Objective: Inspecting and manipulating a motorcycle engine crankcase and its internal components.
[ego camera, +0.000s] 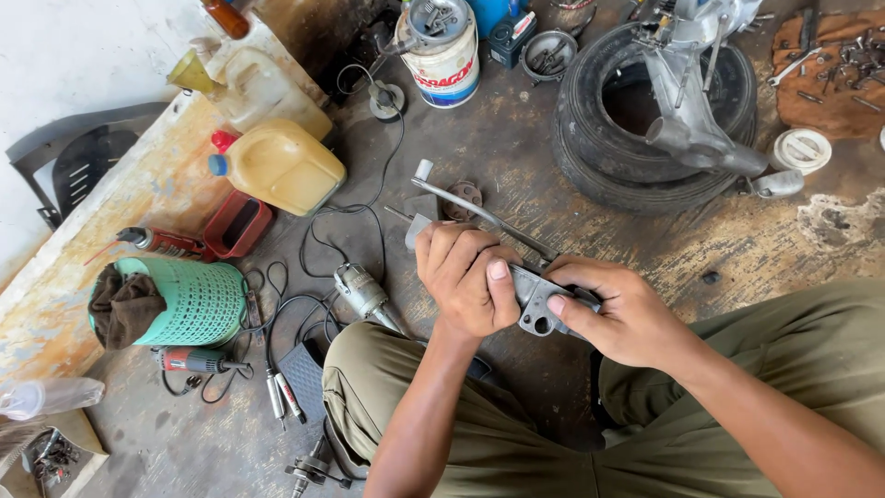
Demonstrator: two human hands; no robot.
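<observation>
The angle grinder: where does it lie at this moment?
In the head view, the angle grinder lies on the floor left of the left hand, beside the person's knee.

A: Place type?
B: Repair workshop, floor-level. Stained, oily concrete floor all round the hands, which grip a grey metal part.

A: Evidence, listed by position from the grip?
B: Above and right of it: stacked tyres bearing a metal engine casting; farther right, a mat of loose bolts and wrenches. Just left of it: an angle grinder with its black cable. Farther left: an electric drill, a green mesh basket, a yellow oil jug. Well above: a paint bucket of spare parts.
</observation>
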